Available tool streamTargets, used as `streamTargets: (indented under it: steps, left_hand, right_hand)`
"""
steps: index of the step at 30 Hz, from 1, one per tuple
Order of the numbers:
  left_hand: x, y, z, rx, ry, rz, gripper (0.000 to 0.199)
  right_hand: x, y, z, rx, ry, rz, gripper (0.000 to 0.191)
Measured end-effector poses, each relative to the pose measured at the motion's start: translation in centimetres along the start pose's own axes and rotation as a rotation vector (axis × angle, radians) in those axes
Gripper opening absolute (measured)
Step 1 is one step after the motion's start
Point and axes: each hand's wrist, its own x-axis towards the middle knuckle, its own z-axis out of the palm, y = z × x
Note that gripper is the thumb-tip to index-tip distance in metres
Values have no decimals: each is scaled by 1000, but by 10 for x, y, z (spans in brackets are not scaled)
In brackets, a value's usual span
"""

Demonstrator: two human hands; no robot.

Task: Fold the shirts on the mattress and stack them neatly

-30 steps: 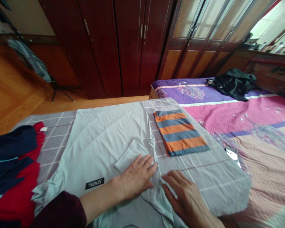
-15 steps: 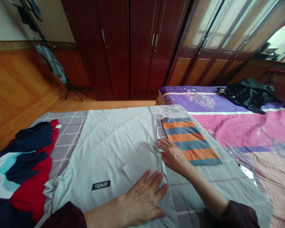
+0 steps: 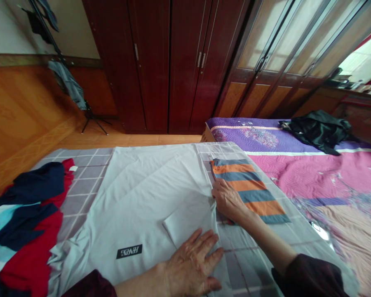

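A pale grey shirt with a small black label lies spread on a checked sheet, its sleeve folded inward. My left hand rests flat on the shirt near its right edge, fingers spread. Farther up that edge, my right hand has its fingers closed on the shirt's edge, which looks pulled slightly to the right. Just beyond the right hand lies a folded orange and grey-blue striped cloth, partly behind the hand and forearm.
Red, navy and white clothing is heaped at the left. At right, a purple and pink bedspread bears a black garment and a phone. Dark red wardrobes stand behind; a clothes stand is at back left.
My right hand has closed its fingers on the shirt's edge and shifted slightly right, drawing the edge with it. My left hand stays flat on the shirt. The view has tilted a little.
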Motion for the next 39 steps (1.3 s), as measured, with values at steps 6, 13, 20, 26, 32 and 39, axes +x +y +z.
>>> streamTargets:
  steps: [6,13,20,26,32,39]
  left_hand:
    - [1,-3,3,97,79,53,61]
    - [1,-1,10,259,147,55,50]
    - [-57,13,-77,264,178,-173,34]
    - [-169,4,-100,225,454,-990,37]
    - [-221,19,-76,266,294,-1552,28]
    - [-217,19,-83,153,390,-1598,14]
  right_hand:
    - [14,-4,-1,-14,-5,-17,23]
    - [36,-9,21,-15,155,-45,31]
    - [32,-44,48,99,210,-231,56]
    - [37,-80,26,143,262,-327,58]
    - [38,-156,2,251,290,-720,61]
    - [56,-195,44,317,209,-778,61]
